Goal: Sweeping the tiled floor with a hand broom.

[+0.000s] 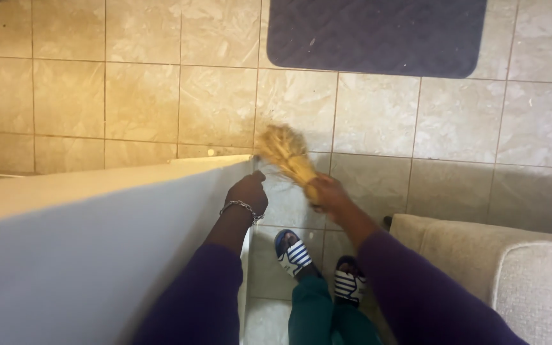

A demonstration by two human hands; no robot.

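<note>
A straw hand broom was gripped by its bound end in the right hand, fingers wrapped tight around it, the bristles fanned out and blurred over the tiled floor just beyond the corner of a white panel. The left hand, a chain bracelet at the wrist, was curled closed against that panel's far edge; whether anything was pinched inside could not be told. Below, two striped sandals were planted on the tiles, close together. A dark mat was seen far off, and a beige cushioned seat near right.
</note>
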